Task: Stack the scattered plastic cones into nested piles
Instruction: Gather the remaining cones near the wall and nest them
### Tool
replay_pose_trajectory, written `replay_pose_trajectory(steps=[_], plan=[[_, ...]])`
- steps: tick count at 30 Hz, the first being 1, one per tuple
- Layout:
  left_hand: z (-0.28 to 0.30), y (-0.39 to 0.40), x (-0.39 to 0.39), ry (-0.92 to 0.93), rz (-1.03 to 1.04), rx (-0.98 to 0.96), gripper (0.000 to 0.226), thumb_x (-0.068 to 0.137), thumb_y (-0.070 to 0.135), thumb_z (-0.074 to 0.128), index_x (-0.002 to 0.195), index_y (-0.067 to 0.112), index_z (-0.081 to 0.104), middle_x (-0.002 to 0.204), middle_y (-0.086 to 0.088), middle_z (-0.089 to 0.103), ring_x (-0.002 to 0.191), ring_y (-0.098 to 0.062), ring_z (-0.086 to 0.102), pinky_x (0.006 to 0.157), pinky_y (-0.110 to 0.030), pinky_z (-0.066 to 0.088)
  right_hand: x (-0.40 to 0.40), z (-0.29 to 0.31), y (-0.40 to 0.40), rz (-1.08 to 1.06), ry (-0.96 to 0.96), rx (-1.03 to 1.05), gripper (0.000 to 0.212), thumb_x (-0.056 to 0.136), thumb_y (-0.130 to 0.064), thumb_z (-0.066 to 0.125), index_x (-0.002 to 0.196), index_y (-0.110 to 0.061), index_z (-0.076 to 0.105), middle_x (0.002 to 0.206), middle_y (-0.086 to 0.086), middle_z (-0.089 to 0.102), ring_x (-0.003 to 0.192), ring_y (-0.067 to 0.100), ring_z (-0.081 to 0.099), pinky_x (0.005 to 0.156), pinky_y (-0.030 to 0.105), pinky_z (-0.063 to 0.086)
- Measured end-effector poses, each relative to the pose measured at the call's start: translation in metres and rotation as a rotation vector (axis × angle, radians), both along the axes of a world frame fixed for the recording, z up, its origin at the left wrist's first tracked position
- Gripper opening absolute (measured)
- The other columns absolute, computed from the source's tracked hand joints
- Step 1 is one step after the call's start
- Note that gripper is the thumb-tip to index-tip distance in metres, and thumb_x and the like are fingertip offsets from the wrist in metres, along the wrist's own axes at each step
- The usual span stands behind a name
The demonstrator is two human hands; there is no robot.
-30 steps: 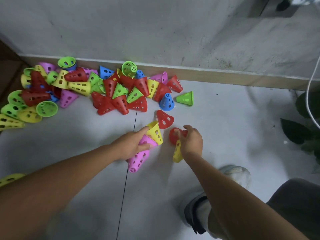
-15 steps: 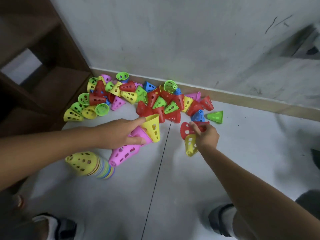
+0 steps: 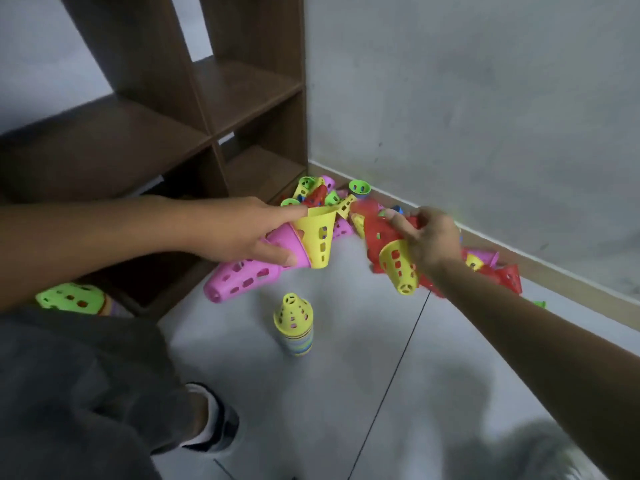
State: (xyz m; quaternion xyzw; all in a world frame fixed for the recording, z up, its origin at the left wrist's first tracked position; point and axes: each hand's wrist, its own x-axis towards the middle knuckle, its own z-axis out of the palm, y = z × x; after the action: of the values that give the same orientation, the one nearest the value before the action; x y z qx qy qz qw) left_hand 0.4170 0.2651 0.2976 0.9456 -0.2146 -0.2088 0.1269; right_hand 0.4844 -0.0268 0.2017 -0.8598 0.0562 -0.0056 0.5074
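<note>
My left hand [image 3: 242, 233] grips a nested bunch of pink cones [image 3: 242, 278] with a yellow cone [image 3: 318, 237] at its wide end, held above the floor. My right hand [image 3: 426, 240] holds a yellow cone [image 3: 400, 268] and a red cone [image 3: 381, 233] together, narrow ends down. An upright nested pile topped by a yellow cone [image 3: 293, 317] stands on the floor below both hands. Scattered cones [image 3: 325, 194] lie against the wall behind the hands, more red ones [image 3: 502, 275] to the right. A green-topped pile [image 3: 74, 299] lies at the left.
A dark brown wooden shelf unit [image 3: 194, 109] stands at the left against the grey wall [image 3: 467, 98]. My knee in dark trousers [image 3: 79, 386] and a foot in a sock [image 3: 214, 420] fill the lower left. The floor is grey tile [image 3: 346, 393].
The view has swung left and down toward the shelf. Both hands have lifted off the floor with their cones and come closer together. An upright pile now shows below them.
</note>
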Motion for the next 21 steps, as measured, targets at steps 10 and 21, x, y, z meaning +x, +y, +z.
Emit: replay_pose_trajectory(steps=[10, 21], plan=[[0.013, 0.079, -0.021, 0.021, 0.013, 0.058, 0.034, 0.089, 0.055, 0.064, 0.107, 0.037, 0.040, 0.072, 0.010, 0.062, 0.062, -0.007, 0.062, 0.049, -0.024, 0.047, -0.037, 0.032, 0.103, 0.564, 0.017, -0.439, 0.049, 0.079, -0.054, 0.078, 0.110, -0.017, 0.066, 0.100, 0.000, 0.067, 0.091, 0.018, 0.065, 0.073, 0.028, 0.056], [0.002, 0.074, 0.009, 0.138, 0.004, 0.199, 0.031, 0.095, 0.048, 0.061, 0.101, 0.032, 0.036, 0.077, 0.002, 0.059, 0.062, -0.016, 0.064, 0.050, -0.021, 0.047, -0.060, -0.027, 0.134, 0.804, -0.062, -0.644, 0.058, 0.077, -0.060, 0.075, 0.115, -0.019, 0.062, 0.106, 0.002, 0.069, 0.091, 0.023, 0.065, 0.082, 0.039, 0.055]])
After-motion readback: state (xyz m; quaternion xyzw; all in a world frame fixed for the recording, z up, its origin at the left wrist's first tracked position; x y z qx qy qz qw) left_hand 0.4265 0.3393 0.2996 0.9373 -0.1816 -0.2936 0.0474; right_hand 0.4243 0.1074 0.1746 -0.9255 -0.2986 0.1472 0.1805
